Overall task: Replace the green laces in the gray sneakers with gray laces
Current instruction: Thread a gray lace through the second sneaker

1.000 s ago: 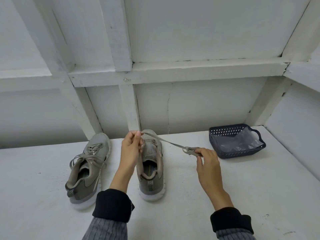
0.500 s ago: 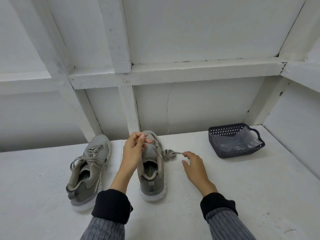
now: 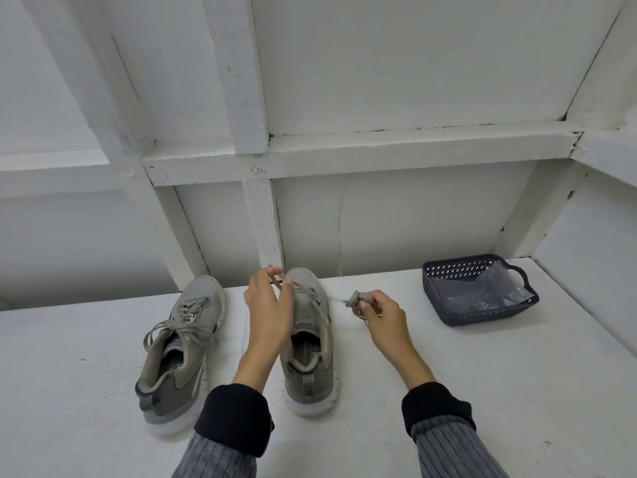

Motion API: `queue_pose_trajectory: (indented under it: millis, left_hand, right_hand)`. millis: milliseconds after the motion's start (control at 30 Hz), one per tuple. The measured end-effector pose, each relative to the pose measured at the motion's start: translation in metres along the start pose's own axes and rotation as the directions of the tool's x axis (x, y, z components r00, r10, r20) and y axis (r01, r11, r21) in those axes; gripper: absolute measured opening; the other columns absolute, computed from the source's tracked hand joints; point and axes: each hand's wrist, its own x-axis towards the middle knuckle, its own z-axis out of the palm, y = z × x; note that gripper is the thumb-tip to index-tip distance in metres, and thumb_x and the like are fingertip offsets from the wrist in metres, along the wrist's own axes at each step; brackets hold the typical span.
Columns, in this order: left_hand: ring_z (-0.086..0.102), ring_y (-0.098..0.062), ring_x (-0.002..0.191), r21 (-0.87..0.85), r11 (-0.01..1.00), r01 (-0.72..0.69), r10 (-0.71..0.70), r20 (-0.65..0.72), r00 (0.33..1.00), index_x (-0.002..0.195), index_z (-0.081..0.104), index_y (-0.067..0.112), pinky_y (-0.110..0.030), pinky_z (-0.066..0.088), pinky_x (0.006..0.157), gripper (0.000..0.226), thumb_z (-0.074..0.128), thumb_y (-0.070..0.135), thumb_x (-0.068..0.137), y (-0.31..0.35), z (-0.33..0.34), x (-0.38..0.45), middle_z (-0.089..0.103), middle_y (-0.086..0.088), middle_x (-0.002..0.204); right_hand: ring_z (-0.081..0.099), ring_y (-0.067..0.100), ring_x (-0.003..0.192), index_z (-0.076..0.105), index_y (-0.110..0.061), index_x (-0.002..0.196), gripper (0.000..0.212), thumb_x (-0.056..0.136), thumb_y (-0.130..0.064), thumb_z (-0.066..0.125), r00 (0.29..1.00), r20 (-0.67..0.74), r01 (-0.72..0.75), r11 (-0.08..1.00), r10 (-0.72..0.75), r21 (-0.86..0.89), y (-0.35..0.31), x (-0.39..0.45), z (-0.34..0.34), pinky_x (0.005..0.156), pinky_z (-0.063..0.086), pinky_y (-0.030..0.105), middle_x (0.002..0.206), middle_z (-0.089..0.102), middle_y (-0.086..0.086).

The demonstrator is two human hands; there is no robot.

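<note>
Sneakers sit side by side on white shelf (image 3: 482, 374), toes twd back wall. Left sneaker (image 3: 179, 343) fully laced w/ gray lace. Right sneaker (image 3: 310, 336) only partly laced near toe. Left hand (image 3: 267, 305) hovers over its toe end, thumb + fingertips pinching one lace end (image 3: 275, 281). Right hand (image 3: 382, 315), just right of that sneaker, fingers curled round a bunched gray lace (image 3: 358, 300). Dark basket (image 3: 479, 291) w/ clear plastic bag (image 3: 482, 293) inside stands well apart, far right.

A dark perforated basket (image 3: 448, 307) is set on the white counter (image 3: 517, 374) at right, with a crumpled clear plastic bag (image 3: 482, 291) held inside.
</note>
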Motion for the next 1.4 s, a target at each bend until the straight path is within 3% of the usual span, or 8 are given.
queue_pose_trajectory:
  millis: [133,467,700,833,933,1033,1133,1400]
  left_hand:
    - [0.029,-0.025,0.125,0.356,0.903,-0.24,0.254,0.01,0.967,0.117,0.061,0.027,-0.034,0.024,0.098,0.02,0.055,0.032,0.098,0.014,0.015,-0.017,0.037,-0.004,0.14]
    - [0.05,0.002,0.109,-0.01,0.941,-0.338,0.325,0.299,0.897,0.105,0.057,0.047,-0.046,0.039,0.103,0.009,0.055,0.043,0.097,0.027,0.033,-0.041,0.058,0.027,0.11]
    - [0.042,-0.003,0.111,0.147,0.863,-0.483,0.414,0.339,0.845,0.109,0.068,0.035,-0.027,0.021,0.088,0.016,0.06,0.036,0.095,0.029,0.038,-0.037,0.053,0.027,0.109]
    - [0.058,-0.005,0.094,-0.146,0.967,-0.208,0.249,0.37,0.895,0.098,0.062,0.019,-0.027,0.042,0.088,0.011,0.051,0.022,0.101,0.036,0.035,-0.037,0.066,0.014,0.089]
    - [0.05,-0.011,0.055,-0.449,0.882,0.145,0.03,0.36,0.932,0.092,0.054,0.011,-0.028,0.05,0.07,0.017,0.041,0.009,0.103,0.037,0.03,-0.03,0.047,0.004,0.06]
    - [0.024,-0.006,0.041,-0.558,0.747,0.363,-0.167,0.371,0.914,0.082,0.048,0.015,-0.019,0.028,0.04,0.023,0.037,0.009,0.102,0.039,0.024,-0.017,0.031,0.009,0.051]
    - [0.018,-0.005,0.039,-0.531,0.756,0.384,-0.235,0.327,0.915,0.073,0.041,0.019,-0.017,0.015,0.035,0.029,0.037,0.013,0.101,0.041,0.019,-0.008,0.026,0.011,0.049]
    - [0.018,-0.005,0.035,-0.614,0.701,0.362,-0.412,0.067,0.909,0.068,0.042,0.019,-0.018,0.017,0.034,0.037,0.036,0.026,0.104,0.026,0.003,0.014,0.024,0.013,0.043]
  right_hand:
    - [0.068,0.017,0.081,0.063,-0.006,0.094,0.011,0.097,-0.008,0.053,1.0,0.012,-0.008,0.967,0.005,0.255,-0.028,-0.01,-0.026,0.074,0.058,0.029,0.086,0.07,0.006]
    - [0.07,0.023,0.07,0.063,-0.007,0.097,0.008,0.096,-0.008,0.056,0.999,0.034,0.004,0.908,-0.02,0.419,-0.055,-0.039,-0.051,0.064,0.056,0.025,0.077,0.07,0.005]
    - [0.07,0.019,0.073,0.066,-0.006,0.098,0.009,0.094,-0.007,0.058,0.997,0.057,0.025,0.899,-0.056,0.437,-0.059,-0.044,-0.055,0.065,0.056,0.024,0.08,0.071,0.002]
    - [0.066,0.009,0.069,0.067,-0.01,0.094,0.008,0.095,-0.011,0.058,1.0,-0.004,0.009,0.912,-0.008,0.409,-0.054,-0.041,-0.054,0.064,0.052,0.018,0.073,0.069,-0.002]
    - [0.057,0.006,0.062,0.064,-0.01,0.092,0.011,0.097,-0.014,0.056,0.988,-0.086,-0.068,0.865,0.127,0.497,-0.046,-0.036,-0.057,0.059,0.046,0.016,0.067,0.063,-0.004]
    - [0.049,0.008,0.059,0.063,-0.011,0.088,0.014,0.097,-0.014,0.054,0.968,-0.1,-0.137,0.822,0.229,0.553,-0.036,-0.032,-0.061,0.063,0.047,0.021,0.059,0.051,-0.007]
    - [0.045,0.01,0.06,0.063,-0.01,0.088,0.014,0.098,-0.015,0.054,0.951,-0.075,-0.205,0.792,0.3,0.576,-0.023,-0.03,-0.058,0.06,0.048,0.024,0.066,0.046,-0.001]
    - [0.035,0.012,0.048,0.052,-0.012,0.083,0.019,0.1,-0.013,0.044,0.784,-0.179,-0.343,0.654,0.594,0.674,0.011,-0.027,-0.059,0.038,0.033,0.022,0.071,0.045,0.004]
